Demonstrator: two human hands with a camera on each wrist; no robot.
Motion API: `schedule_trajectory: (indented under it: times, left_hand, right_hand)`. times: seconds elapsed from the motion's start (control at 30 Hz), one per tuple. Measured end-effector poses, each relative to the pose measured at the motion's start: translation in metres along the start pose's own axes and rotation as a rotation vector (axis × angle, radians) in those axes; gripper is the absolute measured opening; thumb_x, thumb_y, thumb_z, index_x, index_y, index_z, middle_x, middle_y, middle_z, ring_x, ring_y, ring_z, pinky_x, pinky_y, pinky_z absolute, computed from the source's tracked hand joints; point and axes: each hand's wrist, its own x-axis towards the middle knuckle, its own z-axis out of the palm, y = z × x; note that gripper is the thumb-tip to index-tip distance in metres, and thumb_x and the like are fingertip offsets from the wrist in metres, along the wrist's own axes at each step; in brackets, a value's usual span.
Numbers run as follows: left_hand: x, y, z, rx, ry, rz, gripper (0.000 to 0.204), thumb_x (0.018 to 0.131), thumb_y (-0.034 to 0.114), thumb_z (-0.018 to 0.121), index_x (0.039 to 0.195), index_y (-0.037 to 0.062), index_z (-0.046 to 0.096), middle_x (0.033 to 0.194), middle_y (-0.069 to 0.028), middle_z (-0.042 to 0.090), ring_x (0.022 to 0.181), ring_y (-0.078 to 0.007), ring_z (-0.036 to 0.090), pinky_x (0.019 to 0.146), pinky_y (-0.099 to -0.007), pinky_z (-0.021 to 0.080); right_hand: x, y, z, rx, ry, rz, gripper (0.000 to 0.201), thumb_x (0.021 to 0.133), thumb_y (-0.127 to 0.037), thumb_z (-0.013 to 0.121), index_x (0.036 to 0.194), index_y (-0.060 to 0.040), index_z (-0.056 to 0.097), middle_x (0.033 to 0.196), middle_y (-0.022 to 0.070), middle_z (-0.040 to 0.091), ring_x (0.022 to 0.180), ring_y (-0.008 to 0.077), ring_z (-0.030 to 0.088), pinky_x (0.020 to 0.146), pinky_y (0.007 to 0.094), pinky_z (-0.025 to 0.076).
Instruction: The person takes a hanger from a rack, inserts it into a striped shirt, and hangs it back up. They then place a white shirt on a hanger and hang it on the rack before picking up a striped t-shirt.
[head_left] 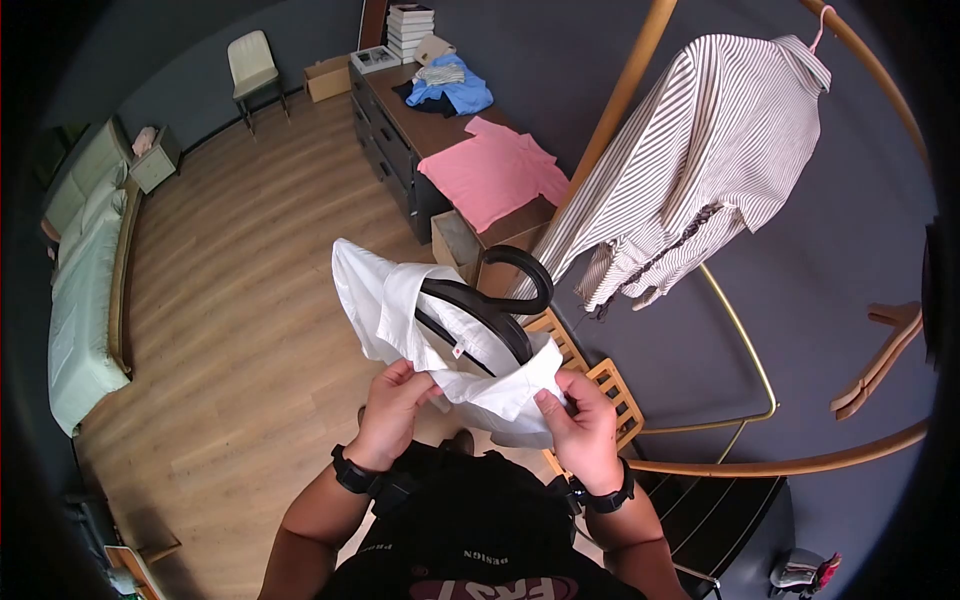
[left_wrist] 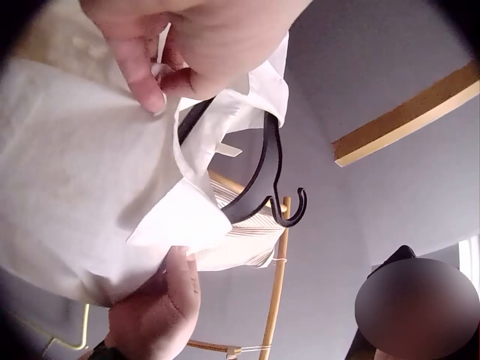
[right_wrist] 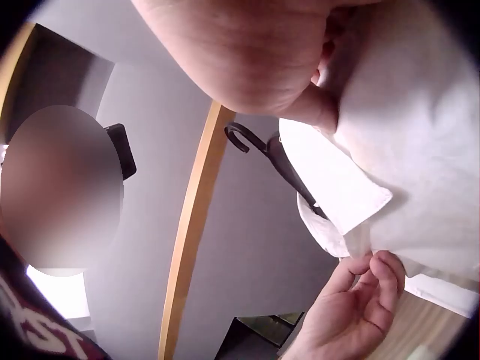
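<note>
Shirt: a white shirt [head_left: 400, 300] is held up in front of the chest, above the wooden floor [head_left: 230, 330], with a black hanger [head_left: 480, 300] set inside its collar.
Left hand: the left hand [head_left: 393, 405] is closed on the shirt's front edge, the cloth pinched between thumb and fingers.
Right hand: the right hand [head_left: 583, 425] is closed on the cloth at the collar's right side, thumb pressed on top.
Head view only: a striped shirt [head_left: 690, 160] is seen hung on a curved wooden rail [head_left: 860, 55] at the far right, and a pink shirt [head_left: 495, 170] is spread on a dark dresser [head_left: 400, 130], with a blue garment [head_left: 455, 90] and stacked books [head_left: 410, 30] further back.
Wrist views only: the hanger's hook is shown from below, pointing away from the person, with the collar flap folded over the hanger's arm.
Surroundings: a pale chair [head_left: 252, 65] and a green sofa [head_left: 85, 290] are placed at the far left.
In the way: the fingertips are partly hidden by folds of the white cloth.
</note>
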Motion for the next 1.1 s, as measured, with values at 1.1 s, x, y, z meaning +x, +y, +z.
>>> schedule_trajectory:
  times: [1.1]
  left_hand:
    - [-0.005, 0.026, 0.01, -0.315, -0.045, -0.242, 0.026, 0.092, 0.001, 0.051, 0.117, 0.0047, 0.056, 0.106, -0.0048, 0.066, 0.095, -0.0165, 0.064, 0.09, -0.0311, 0.052]
  right_hand:
    - [-0.002, 0.014, -0.002, 0.024, -0.013, -0.015, 0.021, 0.09, -0.002, 0.072, 0.109, 0.005, 0.066, 0.084, 0.0063, 0.066, 0.071, 0.007, 0.056, 0.064, 0.023, 0.047]
